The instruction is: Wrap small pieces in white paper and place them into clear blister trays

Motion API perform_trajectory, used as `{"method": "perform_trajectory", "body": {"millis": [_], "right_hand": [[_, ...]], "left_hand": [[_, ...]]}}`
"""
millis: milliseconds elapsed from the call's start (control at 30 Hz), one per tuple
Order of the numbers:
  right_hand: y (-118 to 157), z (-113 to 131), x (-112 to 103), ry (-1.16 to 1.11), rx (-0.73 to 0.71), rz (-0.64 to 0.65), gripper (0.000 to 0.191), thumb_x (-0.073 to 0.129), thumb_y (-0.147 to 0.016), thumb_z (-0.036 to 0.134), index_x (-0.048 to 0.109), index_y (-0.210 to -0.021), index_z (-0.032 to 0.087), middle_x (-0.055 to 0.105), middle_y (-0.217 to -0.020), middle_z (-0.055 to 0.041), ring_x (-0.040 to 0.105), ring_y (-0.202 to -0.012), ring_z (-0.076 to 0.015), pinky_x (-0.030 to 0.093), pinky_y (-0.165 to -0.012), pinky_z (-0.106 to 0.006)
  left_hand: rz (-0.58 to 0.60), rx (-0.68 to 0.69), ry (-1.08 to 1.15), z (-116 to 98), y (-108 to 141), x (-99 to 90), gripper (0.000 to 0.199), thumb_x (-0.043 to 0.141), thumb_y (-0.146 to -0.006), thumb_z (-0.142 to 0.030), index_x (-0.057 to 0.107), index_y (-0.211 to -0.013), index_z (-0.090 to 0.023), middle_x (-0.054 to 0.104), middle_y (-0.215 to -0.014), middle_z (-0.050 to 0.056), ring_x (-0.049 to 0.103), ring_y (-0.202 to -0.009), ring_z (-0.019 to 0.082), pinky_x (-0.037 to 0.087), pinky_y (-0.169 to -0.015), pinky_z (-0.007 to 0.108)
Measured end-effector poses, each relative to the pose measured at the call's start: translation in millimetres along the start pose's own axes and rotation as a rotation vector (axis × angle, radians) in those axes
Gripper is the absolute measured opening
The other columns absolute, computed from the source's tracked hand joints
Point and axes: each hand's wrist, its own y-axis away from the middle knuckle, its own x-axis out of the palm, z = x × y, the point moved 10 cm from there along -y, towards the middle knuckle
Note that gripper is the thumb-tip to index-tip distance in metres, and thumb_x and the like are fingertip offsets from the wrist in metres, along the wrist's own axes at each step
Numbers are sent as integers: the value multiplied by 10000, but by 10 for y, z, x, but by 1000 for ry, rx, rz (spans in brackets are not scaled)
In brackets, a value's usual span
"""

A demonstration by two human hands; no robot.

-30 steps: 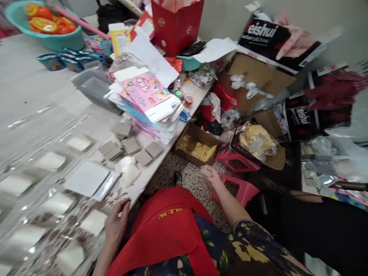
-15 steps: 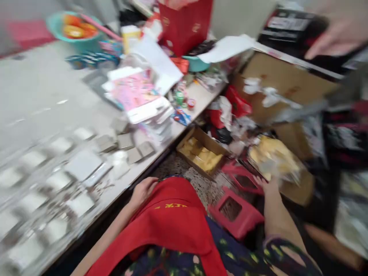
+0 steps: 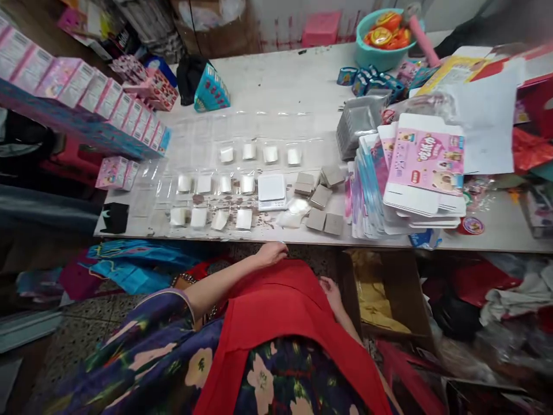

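My left hand (image 3: 271,254) is at the table's front edge above the red apron (image 3: 280,300), its fingers curled in; whatever they hold, if anything, is too small to make out. Low beside the apron's right side is my right hand (image 3: 332,291), fingers loosely bent and apart, nothing visible in them. On the table in front of the left hand are a small white digital scale (image 3: 271,187), rows of clear packets with white contents (image 3: 244,219), grey square pieces (image 3: 320,196) and a small white clump (image 3: 298,206).
Pink printed cartons (image 3: 427,158) are stacked at the table's right, next to a grey plastic basket (image 3: 358,121). A teal bowl (image 3: 367,55) stands at the back. Pink boxes (image 3: 86,86) line the left. A cardboard box (image 3: 406,294) with yellow contents sits under the table on the right.
The view has swung left to face the table. My right hand has left the plastic bag of yellow stuff at the right and is now beside the apron. My left hand stays near the table edge.
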Motion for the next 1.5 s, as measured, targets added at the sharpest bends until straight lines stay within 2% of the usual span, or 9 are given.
{"method": "perform_trajectory", "body": {"millis": [100, 233, 400, 533, 633, 900, 1133, 1333, 1500], "right_hand": [[-85, 22, 241, -63, 112, -19, 240, 723, -740, 311, 631, -909, 168, 670, -780, -18, 646, -705, -156, 542, -644, -281], [-308, 366, 763, -182, 158, -12, 298, 747, -682, 266, 646, -955, 207, 694, -843, -13, 673, -700, -128, 549, -621, -233], [-434, 675, 1434, -476, 255, -30, 316, 740, -698, 165, 609, -980, 224, 697, -850, 13, 694, -692, -126, 585, -618, -238], [-461, 701, 1737, -610, 383, -26, 228, 706, -728, 139, 573, -898, 211, 704, -778, 7, 701, -672, -153, 604, -636, -295], [-483, 680, 1862, -639, 442, -18, 159, 679, -750, 146, 561, -839, 204, 705, -739, -5, 707, -689, -175, 608, -670, -335], [-629, 662, 2135, -701, 554, 27, 55, 600, -807, 129, 587, -780, 175, 713, -733, -49, 708, -694, -166, 587, -673, -292], [-710, 683, 2093, -697, 577, 33, 74, 567, -828, 123, 599, -799, 182, 699, -689, -26, 697, -661, -154, 571, -673, -277], [-717, 718, 2088, -677, 595, 54, 119, 543, -832, 108, 601, -748, 170, 685, -655, -30, 676, -622, -152, 566, -676, -290], [-733, 711, 2092, -679, 597, 51, 128, 543, -822, 97, 590, -729, 174, 684, -649, -23, 674, -618, -142, 564, -670, -275]], "left_hand": [[-65, -147, 10, 479, -172, -265, 275, 473, -904, -302, 639, -1094, -193, 670, -1081, 81, 614, -1029, 207, 470, -879, 297], [-113, -212, 1, 839, -376, -522, 304, 439, -922, -292, 608, -1151, -184, 638, -1144, 92, 592, -1069, 206, 459, -905, 309], [-130, -138, -6, 794, -565, -647, 344, 370, -958, -295, 539, -1245, -208, 604, -1181, 92, 578, -1083, 200, 451, -902, 311], [-109, -98, -37, 665, -727, -692, 361, 369, -955, -285, 475, -1295, -227, 591, -1183, 93, 594, -1042, 221, 457, -846, 322], [-92, -79, -51, 602, -843, -725, 361, 375, -945, -267, 452, -1296, -228, 579, -1183, 95, 596, -1032, 230, 458, -816, 322], [10, -104, -114, 524, -1028, -737, 402, 459, -876, -195, 427, -1277, -183, 519, -1196, 129, 615, -971, 244, 469, -743, 321], [15, -119, -92, 508, -1027, -730, 276, 450, -878, -200, 494, -1150, -176, 494, -1227, 123, 579, -1036, 235, 463, -769, 316], [27, -144, -9, 494, -1009, -710, 401, 497, -887, -341, 425, -1261, -213, 556, -1189, 89, 583, -1030, 232, 460, -799, 322], [3, -163, -65, 468, -1019, -762, 299, 518, -877, -347, 550, -1120, -176, 530, -1184, 121, 516, -1115, 263, 456, -837, 336]]}}
